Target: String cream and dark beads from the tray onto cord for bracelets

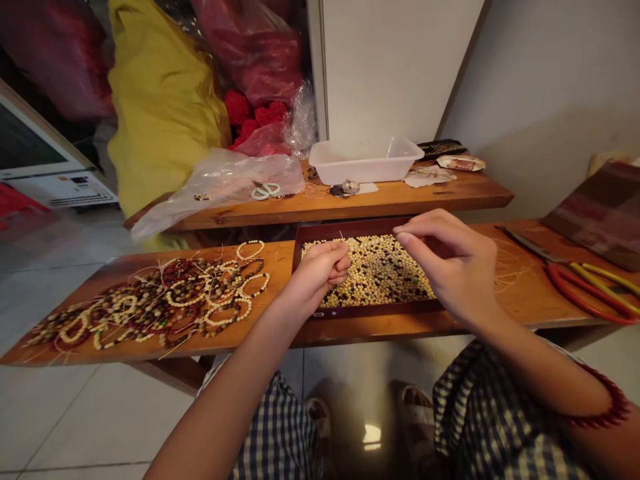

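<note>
My left hand point(323, 267) is closed above the left part of a dark red tray point(300, 243). A short end of thin cord point(341, 235) sticks up from its thumb and finger. My right hand point(445, 260) hangs over the tray's right side, thumb and forefinger pinched together. Whatever is between those fingertips is too small to make out. Small round beads point(380, 267), mostly pale yellow with dark ones among them, fill the tray below both hands.
Beaded bracelets point(175, 300) with loose cord ends lie heaped on the wooden bench point(277, 267) at left. Red-handled scissors point(575, 280) lie at right near a cardboard box point(600, 213). Behind stand a white plastic tub point(365, 160) and small white-handled scissors point(266, 191).
</note>
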`<state>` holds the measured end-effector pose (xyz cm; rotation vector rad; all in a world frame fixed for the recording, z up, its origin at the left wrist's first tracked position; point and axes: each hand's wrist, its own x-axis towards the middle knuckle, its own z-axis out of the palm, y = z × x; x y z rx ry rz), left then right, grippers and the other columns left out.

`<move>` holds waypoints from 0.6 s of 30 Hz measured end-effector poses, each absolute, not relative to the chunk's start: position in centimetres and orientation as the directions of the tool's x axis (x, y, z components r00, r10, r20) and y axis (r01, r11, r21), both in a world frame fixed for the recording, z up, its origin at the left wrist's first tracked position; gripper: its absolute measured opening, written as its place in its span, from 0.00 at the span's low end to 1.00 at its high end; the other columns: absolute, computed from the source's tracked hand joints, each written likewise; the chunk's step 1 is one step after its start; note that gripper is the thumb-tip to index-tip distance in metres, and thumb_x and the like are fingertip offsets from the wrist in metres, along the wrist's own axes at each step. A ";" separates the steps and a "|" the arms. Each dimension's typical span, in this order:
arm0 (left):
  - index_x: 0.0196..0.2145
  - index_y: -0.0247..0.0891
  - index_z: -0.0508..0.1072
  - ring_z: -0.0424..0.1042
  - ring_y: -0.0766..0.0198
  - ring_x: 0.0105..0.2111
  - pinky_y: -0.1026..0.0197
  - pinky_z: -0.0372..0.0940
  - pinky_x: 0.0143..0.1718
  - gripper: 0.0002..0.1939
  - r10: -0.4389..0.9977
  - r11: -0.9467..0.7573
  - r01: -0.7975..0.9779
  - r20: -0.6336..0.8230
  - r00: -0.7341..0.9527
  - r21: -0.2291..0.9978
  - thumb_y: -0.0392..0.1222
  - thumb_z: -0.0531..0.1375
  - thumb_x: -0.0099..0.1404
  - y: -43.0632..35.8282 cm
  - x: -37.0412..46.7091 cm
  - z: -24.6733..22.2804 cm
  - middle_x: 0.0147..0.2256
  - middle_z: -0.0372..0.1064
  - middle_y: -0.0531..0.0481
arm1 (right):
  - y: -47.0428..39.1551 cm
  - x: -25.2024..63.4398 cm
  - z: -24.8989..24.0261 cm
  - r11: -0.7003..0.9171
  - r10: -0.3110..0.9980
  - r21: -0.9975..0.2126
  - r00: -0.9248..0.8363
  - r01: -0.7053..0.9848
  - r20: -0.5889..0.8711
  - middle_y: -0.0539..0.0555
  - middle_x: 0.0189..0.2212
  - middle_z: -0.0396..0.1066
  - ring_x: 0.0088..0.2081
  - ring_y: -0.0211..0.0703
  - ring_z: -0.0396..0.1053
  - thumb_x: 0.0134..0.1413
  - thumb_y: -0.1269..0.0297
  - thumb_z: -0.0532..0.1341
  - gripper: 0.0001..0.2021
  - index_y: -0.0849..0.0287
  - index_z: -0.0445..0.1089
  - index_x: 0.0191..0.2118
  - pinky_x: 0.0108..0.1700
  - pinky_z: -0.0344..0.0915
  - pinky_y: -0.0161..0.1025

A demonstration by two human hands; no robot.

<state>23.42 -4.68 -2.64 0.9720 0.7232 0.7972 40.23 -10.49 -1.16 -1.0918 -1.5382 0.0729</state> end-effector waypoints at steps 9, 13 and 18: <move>0.23 0.35 0.56 0.45 0.78 0.15 0.69 0.39 0.18 0.12 0.812 0.362 -0.243 -0.176 0.557 0.900 0.29 0.52 0.64 -4.8 23.5 -2.7 0.16 0.49 0.59 | -10.0 39.7 -1.9 0.520 0.849 -0.854 0.099 0.020 0.519 0.52 0.34 0.72 0.33 0.38 0.71 0.56 0.67 0.59 0.01 0.57 0.66 0.34 0.38 0.67 0.41; 0.23 0.35 0.56 0.45 0.77 0.14 0.69 0.39 0.18 0.12 0.807 0.369 -0.238 -0.182 0.562 0.899 0.30 0.51 0.64 -4.9 23.4 -2.4 0.16 0.48 0.59 | -9.9 39.6 -1.9 0.508 0.860 -0.861 0.066 -0.007 0.507 0.53 0.34 0.72 0.34 0.40 0.72 0.58 0.67 0.58 0.02 0.58 0.63 0.34 0.41 0.68 0.44; 0.23 0.35 0.57 0.50 0.76 0.15 0.69 0.44 0.18 0.12 0.793 0.393 -0.259 -0.183 0.581 0.882 0.33 0.49 0.65 -4.8 23.3 -2.5 0.17 0.55 0.56 | -9.8 39.6 -1.9 0.499 0.865 -0.867 0.063 -0.012 0.497 0.52 0.34 0.72 0.33 0.38 0.72 0.59 0.67 0.57 0.03 0.57 0.62 0.34 0.42 0.68 0.42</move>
